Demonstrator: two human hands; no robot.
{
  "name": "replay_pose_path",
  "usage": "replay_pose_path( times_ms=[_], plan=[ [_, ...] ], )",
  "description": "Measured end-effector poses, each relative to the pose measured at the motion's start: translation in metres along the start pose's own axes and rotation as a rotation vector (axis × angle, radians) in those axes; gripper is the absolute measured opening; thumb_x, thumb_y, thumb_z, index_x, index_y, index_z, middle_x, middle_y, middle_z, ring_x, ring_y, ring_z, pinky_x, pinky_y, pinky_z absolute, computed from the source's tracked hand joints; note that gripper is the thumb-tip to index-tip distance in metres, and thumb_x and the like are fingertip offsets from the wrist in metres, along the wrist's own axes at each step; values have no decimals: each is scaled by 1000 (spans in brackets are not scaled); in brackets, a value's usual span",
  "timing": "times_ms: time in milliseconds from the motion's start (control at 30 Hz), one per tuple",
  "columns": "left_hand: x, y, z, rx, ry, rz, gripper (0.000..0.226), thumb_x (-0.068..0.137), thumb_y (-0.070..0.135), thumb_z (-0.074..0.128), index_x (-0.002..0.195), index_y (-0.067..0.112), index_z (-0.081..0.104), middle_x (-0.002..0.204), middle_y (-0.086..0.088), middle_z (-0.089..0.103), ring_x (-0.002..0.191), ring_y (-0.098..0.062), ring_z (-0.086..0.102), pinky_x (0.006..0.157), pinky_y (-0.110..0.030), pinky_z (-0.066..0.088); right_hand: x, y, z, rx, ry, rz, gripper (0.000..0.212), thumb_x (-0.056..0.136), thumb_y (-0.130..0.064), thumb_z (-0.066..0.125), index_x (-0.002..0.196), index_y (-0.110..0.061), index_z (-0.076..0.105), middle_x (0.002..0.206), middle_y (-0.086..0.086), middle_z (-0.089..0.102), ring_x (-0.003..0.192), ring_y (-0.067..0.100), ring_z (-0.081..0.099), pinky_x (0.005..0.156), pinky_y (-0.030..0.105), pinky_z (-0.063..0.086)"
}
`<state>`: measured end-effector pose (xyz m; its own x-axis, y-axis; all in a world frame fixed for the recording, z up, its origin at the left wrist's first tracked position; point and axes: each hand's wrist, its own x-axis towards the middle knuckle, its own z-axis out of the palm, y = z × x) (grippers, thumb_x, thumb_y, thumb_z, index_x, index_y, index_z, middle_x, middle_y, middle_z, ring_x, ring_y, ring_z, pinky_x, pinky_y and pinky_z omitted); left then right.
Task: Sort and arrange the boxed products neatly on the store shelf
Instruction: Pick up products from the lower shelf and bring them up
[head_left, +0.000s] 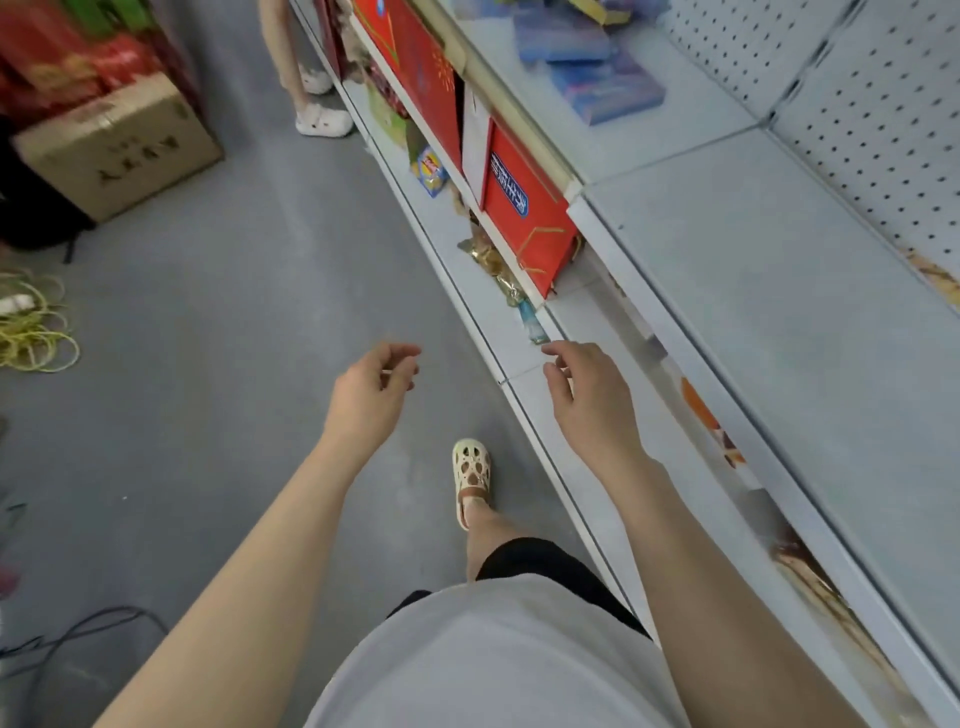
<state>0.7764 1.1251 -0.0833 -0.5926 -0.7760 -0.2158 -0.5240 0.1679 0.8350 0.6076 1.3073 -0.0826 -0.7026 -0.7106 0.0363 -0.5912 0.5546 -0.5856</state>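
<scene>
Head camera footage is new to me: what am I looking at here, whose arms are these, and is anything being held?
This single picture comes from a camera worn on a person's head, looking down, so the arms are the wearer's own. The left hand and right hand both hang loosely curled and hold nothing. To the right runs a store shelf. A red box stands on a lower level, blurred blue packs lie on the top level, and a cardboard carton sits on the floor.

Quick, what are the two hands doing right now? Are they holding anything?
Left hand: open, fingers loosely curled, holding nothing, above the floor.
Right hand: open, fingers relaxed, holding nothing, over the edge of the bottom shelf.
</scene>
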Motion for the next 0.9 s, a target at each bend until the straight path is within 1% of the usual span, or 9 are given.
replay_pose_path(
  times_ms=[67, 167, 267, 367, 433, 567, 700, 767, 900],
  plan=[
    [43, 6, -8, 36, 0, 19, 17, 97, 25, 52, 104, 35, 64, 91, 11, 70, 83, -5, 67, 80, -32, 55, 48, -6, 5, 0, 23, -2, 27, 102, -21, 48, 126, -17, 59, 117, 6, 62, 106, 23, 57, 90, 39, 48],
    [117, 20, -22, 68, 13, 17, 16, 97, 26, 53, 104, 35, 64, 93, 7, 71, 87, -11, 67, 83, -35, 55, 125, -16, 11, 37, 30, -27, 27, 101, -22, 49, 125, -17, 59, 119, 5, 61, 108, 22, 56, 88, 37, 49],
    [191, 40, -37, 108, 38, 12, 15, 96, 29, 54, 105, 33, 65, 93, 5, 71, 90, -14, 67, 85, -37, 54, 205, -30, 11, 36, 42, -45, 26, 100, -21, 52, 124, -14, 60, 115, 7, 61, 108, 25, 56, 86, 32, 45],
    [262, 64, -54, 153, 49, 42, 13, 96, 31, 54, 104, 35, 64, 86, 4, 70, 87, -15, 67, 79, -35, 54, 283, -47, 7, 46, 79, -56, 26, 98, -18, 53, 122, -13, 62, 111, 9, 63, 103, 29, 57, 89, 41, 47],
    [306, 79, -64, 165, 46, 69, 13, 97, 30, 54, 104, 33, 64, 83, 7, 68, 86, -16, 66, 76, -34, 54, 332, -57, 5, 28, 84, -41, 26, 97, -19, 53, 121, -15, 62, 110, 9, 63, 103, 29, 57, 91, 43, 45],
    [399, 104, -80, 184, 36, 144, 18, 97, 31, 53, 110, 30, 65, 89, 16, 64, 87, -9, 63, 73, -28, 49, 429, -77, 9, -21, 99, -32, 28, 99, -22, 52, 124, -15, 60, 114, 9, 61, 107, 28, 56, 93, 42, 45],
    [502, 122, -96, 218, -10, 249, 17, 97, 32, 53, 111, 31, 63, 95, 19, 59, 78, 3, 57, 65, -18, 39, 527, -95, 16, -47, 138, 11, 32, 98, -23, 52, 129, -16, 57, 122, 10, 59, 113, 27, 55, 97, 44, 44],
    [551, 133, -108, 215, -46, 293, 18, 97, 31, 54, 112, 30, 63, 100, 17, 60, 76, 7, 56, 68, -20, 40, 572, -105, 18, -68, 164, 25, 34, 98, -23, 52, 131, -15, 55, 126, 10, 58, 115, 27, 55, 98, 43, 44],
    [642, 156, -134, 258, -91, 386, 20, 97, 28, 54, 114, 28, 64, 103, 13, 60, 76, 3, 55, 75, -25, 41, 654, -121, 18, -143, 218, 91, 34, 97, -23, 54, 129, -12, 55, 123, 13, 59, 112, 31, 56, 95, 44, 45]
  ],
)
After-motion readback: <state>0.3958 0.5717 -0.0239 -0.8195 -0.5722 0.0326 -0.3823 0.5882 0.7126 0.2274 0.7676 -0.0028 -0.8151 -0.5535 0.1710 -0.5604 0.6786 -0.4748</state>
